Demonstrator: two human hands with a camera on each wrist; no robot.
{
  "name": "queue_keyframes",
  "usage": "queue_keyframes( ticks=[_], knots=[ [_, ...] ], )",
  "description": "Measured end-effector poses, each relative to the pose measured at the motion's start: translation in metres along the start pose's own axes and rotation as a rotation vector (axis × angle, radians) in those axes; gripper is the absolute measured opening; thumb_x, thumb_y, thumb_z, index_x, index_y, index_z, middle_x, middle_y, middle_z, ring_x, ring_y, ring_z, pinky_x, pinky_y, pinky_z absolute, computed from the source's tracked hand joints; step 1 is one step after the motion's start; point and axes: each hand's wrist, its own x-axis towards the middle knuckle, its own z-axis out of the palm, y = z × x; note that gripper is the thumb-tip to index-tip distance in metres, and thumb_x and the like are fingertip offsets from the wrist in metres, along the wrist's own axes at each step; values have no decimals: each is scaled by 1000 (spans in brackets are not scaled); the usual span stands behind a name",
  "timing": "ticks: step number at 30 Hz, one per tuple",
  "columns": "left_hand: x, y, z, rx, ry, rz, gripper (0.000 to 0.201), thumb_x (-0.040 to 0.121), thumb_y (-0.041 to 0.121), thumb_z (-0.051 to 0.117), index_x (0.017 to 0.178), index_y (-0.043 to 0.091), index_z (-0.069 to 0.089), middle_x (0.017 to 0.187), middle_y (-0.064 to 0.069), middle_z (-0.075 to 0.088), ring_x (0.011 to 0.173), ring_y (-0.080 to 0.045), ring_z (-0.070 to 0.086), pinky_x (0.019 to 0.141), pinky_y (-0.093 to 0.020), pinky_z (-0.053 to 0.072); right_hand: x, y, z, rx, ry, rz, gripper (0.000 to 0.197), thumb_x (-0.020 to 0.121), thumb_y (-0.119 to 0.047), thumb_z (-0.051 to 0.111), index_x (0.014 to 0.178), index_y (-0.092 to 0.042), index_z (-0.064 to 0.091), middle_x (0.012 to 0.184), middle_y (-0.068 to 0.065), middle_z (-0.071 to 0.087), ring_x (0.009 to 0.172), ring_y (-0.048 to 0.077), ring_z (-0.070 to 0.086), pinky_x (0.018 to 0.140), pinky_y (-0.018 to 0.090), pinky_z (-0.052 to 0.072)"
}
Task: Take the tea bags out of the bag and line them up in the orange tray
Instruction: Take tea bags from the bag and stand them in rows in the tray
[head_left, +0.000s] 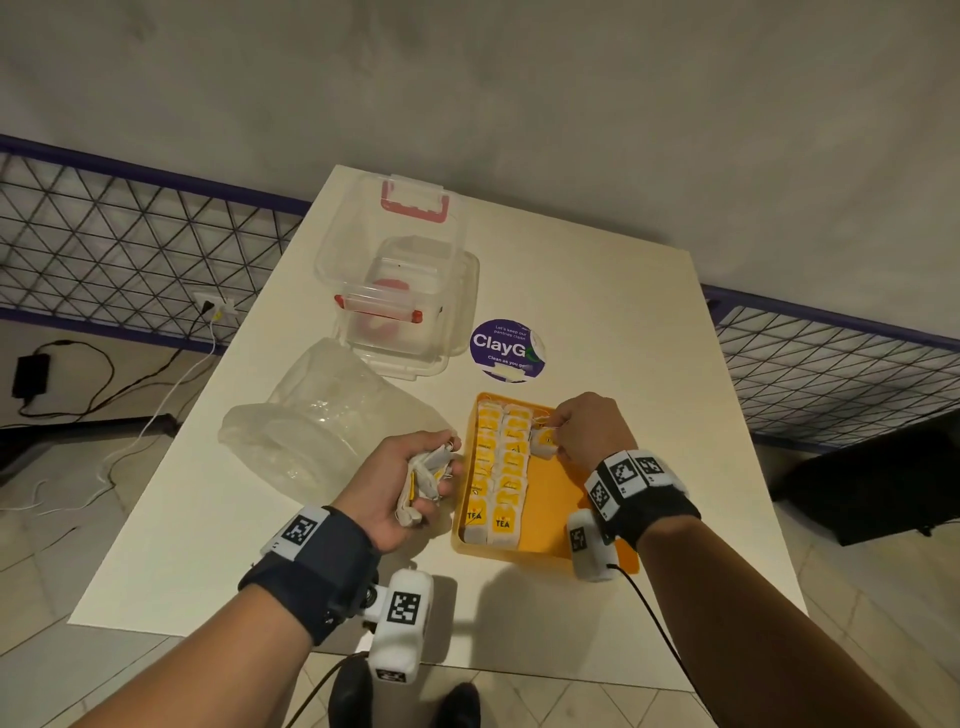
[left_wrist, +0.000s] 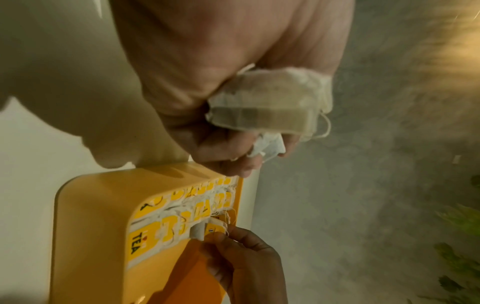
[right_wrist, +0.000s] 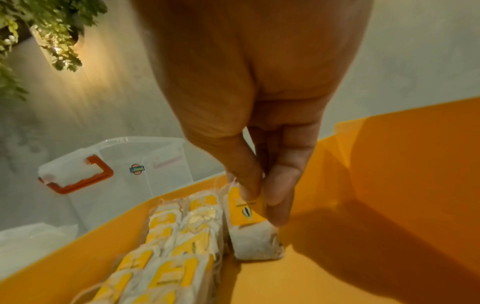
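1. One white desk (head_left: 597, 322) carries everything; it stands on a tiled floor with a wire mesh fence behind it.
2. One clear plastic bag (head_left: 322, 415) lies on the near left of the desk, its mouth turned toward the left hand.
3. One clear lidded box (head_left: 400, 291) with red clasps sits at the far side of the desk, beyond the bag, and a round purple sticker (head_left: 506, 349) lies just to its right.
4. One orange tray (head_left: 545, 499) sits near the person, right of the bag; two rows of tea bags (head_left: 501, 467) with yellow tags fill its left part, while its right part shows bare orange floor.
5. The left hand (head_left: 410, 488) hangs just left of the tray, its fingers (left_wrist: 233, 148) curled round a bunch of loose tea bags (left_wrist: 270, 107).
6. The right hand (head_left: 587, 431) is over the far part of the tray, its fingers (right_wrist: 280, 185) pinching the yellow tag of a single tea bag (right_wrist: 255, 244), which stands on the tray floor just right of the second row.
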Motion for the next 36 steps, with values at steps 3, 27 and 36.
queue_keyframes(
  ticks=[3,27,36],
  knots=[
    [0,0,0,1,13,-4,11,87,26,60,83,16,61,75,-4,53,50,-11,44,35,-15,20,1,1,2,-84,38,-23,24,87,-3,59,94,-15,77,101,6,72,90,24,67,75,28,51],
    [4,-1,6,27,5,-24,15,90,27,56,83,15,62,76,-4,54,52,-11,44,33,-14,24,12,1,6,-220,145,7,12,86,-25,67,84,-14,61,80,2,58,69,21,58,58,26,42],
    [8,-3,7,-47,5,-27,17,91,29,57,85,13,63,76,-6,56,51,-12,48,33,-15,28,3,-2,1,-204,89,23,12,82,-25,66,79,-15,60,78,1,59,69,19,60,60,27,47]
  ],
)
